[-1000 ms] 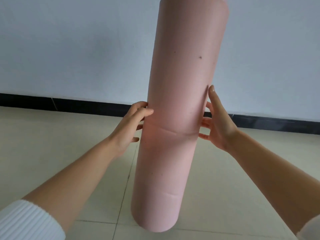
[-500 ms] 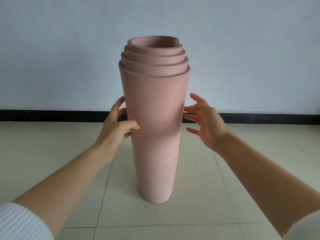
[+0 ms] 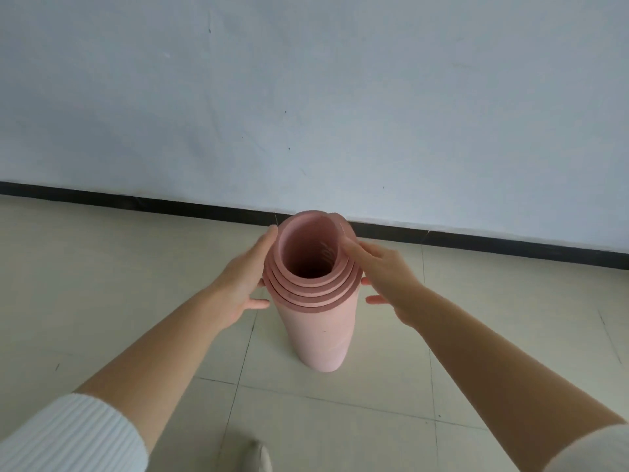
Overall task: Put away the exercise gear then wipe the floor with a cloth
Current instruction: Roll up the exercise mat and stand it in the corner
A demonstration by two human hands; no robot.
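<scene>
A rolled pink exercise mat (image 3: 318,335) stands on end on the tiled floor (image 3: 102,284), between a person's two hands and just short of the dark skirting (image 3: 170,203) of a pale wall (image 3: 306,97). The left hand (image 3: 243,281) lies flat-fingered against the roll's upper left side; the right hand (image 3: 388,270) rests straight fingers on its top rim, neither gripping. The coils sit stepped rather than flush, so stowing the gear looks nearly, not fully, done. No cloth is in sight, and the floor-wiping seems not yet begun.
</scene>
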